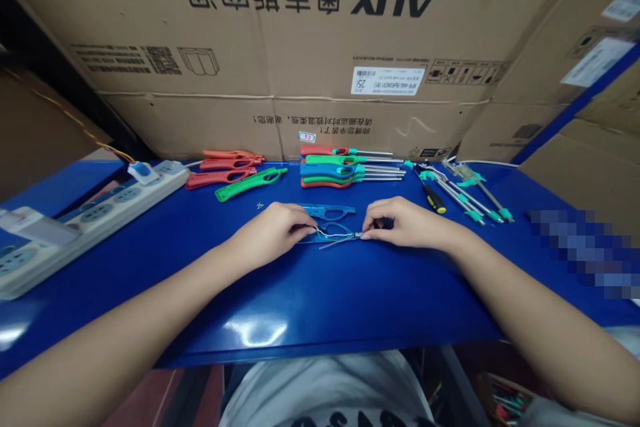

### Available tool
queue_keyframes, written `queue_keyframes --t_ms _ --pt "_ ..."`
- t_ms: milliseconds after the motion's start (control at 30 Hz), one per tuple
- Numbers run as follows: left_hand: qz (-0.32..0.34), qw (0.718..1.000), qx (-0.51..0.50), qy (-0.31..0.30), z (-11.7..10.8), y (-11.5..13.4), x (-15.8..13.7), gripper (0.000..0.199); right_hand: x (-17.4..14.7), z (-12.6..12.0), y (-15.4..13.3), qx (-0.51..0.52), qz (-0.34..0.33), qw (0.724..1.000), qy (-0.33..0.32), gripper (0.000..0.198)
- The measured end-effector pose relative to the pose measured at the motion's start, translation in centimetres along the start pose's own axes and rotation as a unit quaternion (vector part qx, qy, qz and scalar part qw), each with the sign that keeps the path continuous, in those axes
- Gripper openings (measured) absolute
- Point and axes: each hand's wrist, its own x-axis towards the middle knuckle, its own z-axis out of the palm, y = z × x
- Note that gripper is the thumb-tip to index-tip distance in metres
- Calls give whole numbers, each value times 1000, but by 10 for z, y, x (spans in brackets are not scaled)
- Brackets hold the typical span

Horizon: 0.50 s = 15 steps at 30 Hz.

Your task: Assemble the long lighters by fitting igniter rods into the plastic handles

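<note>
Two blue lighter handle halves [334, 212] lie flat on the blue table, between my hands. My left hand [280, 230] is closed in a pinch over their left end, at the end of a thin white wire [333, 235]. The small dark part at those fingertips is too small to name. My right hand [395, 221] pinches the other end of the wire, by a small metallic piece at the right tip of the handle. A thin clear tube [337, 241] slants down to the left from that piece.
Red and green handle shells [250, 183] lie at the back left, beside assembled long-nosed lighters [330, 170]. A screwdriver [434, 200] and metal rods with teal ends [465, 193] lie at the back right. A power strip [107, 210] runs along the left; a cardboard box [300, 47] stands behind.
</note>
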Motion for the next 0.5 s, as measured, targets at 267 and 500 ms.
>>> queue_keyframes --t_ms 267,500 --pt "-6 1000 -4 9 2 1 0 16 3 3 -2 -12 10 1000 11 20" --pt "-2 1000 14 14 3 0 0 15 3 5 -3 -78 -14 997 16 23"
